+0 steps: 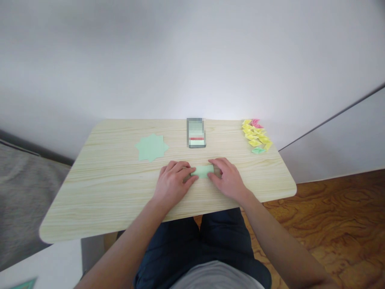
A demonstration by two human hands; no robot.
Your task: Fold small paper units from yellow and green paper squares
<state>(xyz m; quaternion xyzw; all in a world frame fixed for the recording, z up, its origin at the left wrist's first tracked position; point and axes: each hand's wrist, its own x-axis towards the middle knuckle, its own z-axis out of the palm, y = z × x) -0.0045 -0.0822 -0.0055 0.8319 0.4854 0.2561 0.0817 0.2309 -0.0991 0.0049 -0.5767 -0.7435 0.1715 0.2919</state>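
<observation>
A folded strip of light green paper (202, 171) lies on the wooden table near its front edge. My left hand (175, 180) has thumb and index finger at the strip's left end, with the other fingers resting on the tabletop. At the right end, thumb and fingers of my right hand (228, 178) close on the paper in the same way. Further left sits a stack of green paper squares (151, 147), turned against each other so their corners stick out. Behind the strip stands or lies a phone-like device (196, 133), its screen blurred.
Several folded paper pieces (255, 134), mostly yellow with some pink and green, lie at the table's back right. The table (99, 192) meets a white wall (192, 60) at the back. A wooden floor (331, 216) shows at right, grey fabric (27, 200) at left.
</observation>
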